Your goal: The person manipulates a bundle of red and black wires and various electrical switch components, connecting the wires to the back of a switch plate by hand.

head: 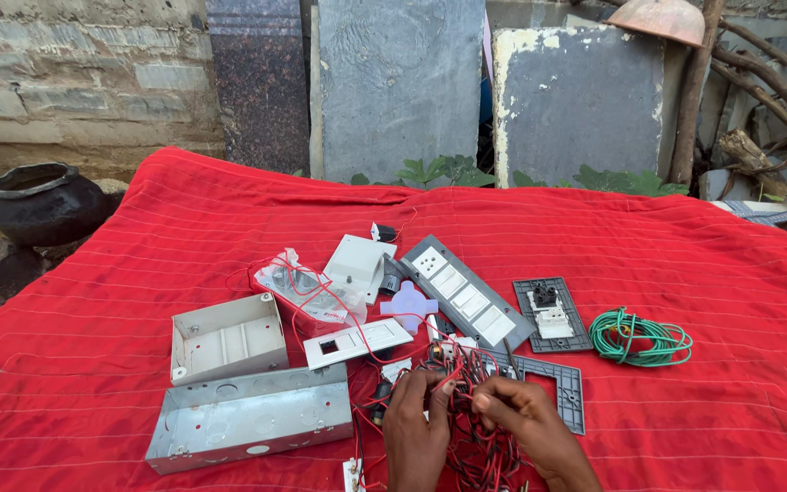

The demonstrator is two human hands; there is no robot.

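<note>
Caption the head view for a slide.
Both hands, left hand and right hand, pinch tangled red-black wires among switch parts on red cloth.

Bare forearms (no sleeves); unadorned fingers

Both hands, left hand (414, 428) and right hand (530, 424), pinch a tangle of red and black wires (474, 410) on the red cloth (93, 364), beside metal boxes (248, 417).

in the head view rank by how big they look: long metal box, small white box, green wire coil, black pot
1. long metal box
2. small white box and black pot look alike; the pot is farther, so unsure
3. green wire coil
</note>
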